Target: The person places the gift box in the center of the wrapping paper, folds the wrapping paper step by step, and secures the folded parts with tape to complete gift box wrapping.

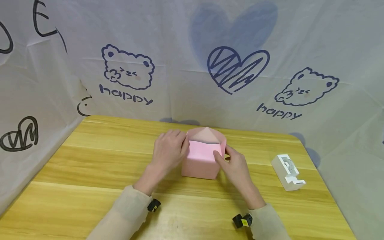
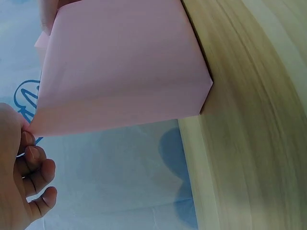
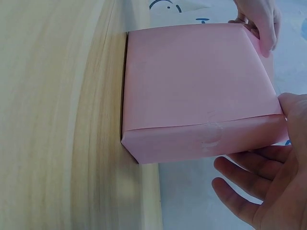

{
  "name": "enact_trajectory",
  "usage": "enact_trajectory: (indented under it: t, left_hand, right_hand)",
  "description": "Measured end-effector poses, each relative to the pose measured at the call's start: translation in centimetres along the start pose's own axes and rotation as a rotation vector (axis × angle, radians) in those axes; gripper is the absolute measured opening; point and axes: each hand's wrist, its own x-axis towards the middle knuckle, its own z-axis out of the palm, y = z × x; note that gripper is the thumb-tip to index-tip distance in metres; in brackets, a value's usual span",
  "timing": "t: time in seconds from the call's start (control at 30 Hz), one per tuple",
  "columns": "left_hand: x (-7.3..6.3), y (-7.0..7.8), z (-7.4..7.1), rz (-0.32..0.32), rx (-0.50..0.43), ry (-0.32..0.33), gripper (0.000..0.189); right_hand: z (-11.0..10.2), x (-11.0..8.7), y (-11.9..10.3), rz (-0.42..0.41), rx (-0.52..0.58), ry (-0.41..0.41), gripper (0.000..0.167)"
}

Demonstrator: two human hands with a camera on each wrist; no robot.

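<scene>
A box-shaped package in pink paper [image 1: 201, 160] stands on the table. At its top the paper rises in a rounded rim at the back, with a pointed fold inside. My left hand [image 1: 170, 146] pinches the upper left corner of the paper; in the left wrist view the left hand's [image 2: 19, 167] other fingers curl loosely below that corner. My right hand [image 1: 235, 166] grips the upper right edge, thumb on the front face. In the right wrist view, a shiny strip like clear tape [image 3: 211, 136] lies on the package's right side, beside the right hand [image 3: 273, 177].
A white tape dispenser [image 1: 288, 172] stands on the right of the wooden table [image 1: 99, 163]. Behind the table hangs a pale cloth [image 1: 180, 80] printed with hearts and bears. Each sleeve has a small black device [image 1: 154, 205] at the wrist.
</scene>
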Motion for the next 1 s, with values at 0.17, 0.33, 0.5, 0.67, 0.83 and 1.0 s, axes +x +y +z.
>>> enact_trajectory:
  t: [0.17, 0.33, 0.5, 0.67, 0.83, 1.0]
  left_hand:
    - [0.2, -0.1, -0.1, -0.008, 0.007, -0.018, 0.03]
    - [0.5, -0.2, -0.2, -0.019, 0.004, -0.012, 0.029]
    - [0.4, -0.2, -0.5, -0.056, 0.016, -0.093, 0.029]
    - [-0.3, 0.2, -1.2, -0.142, -0.013, -0.254, 0.026]
    - [-1.3, 0.4, -1.3, -0.206, -0.083, -0.346, 0.042]
    - [-1.8, 0.6, -0.9, -0.321, -0.193, -0.421, 0.059]
  right_hand:
    - [0.1, 0.0, -0.1, 0.015, 0.002, -0.011, 0.048]
    - [0.1, 0.1, -0.1, 0.017, 0.002, -0.011, 0.048]
    - [0.1, 0.1, -0.2, 0.02, -0.003, -0.006, 0.049]
    - [0.0, 0.1, -0.3, 0.011, -0.02, 0.023, 0.049]
    - [-0.1, 0.0, -0.3, 0.024, 0.002, 0.07, 0.063]
    - [-0.5, -0.3, -0.3, -0.006, 0.053, 0.118, 0.066]
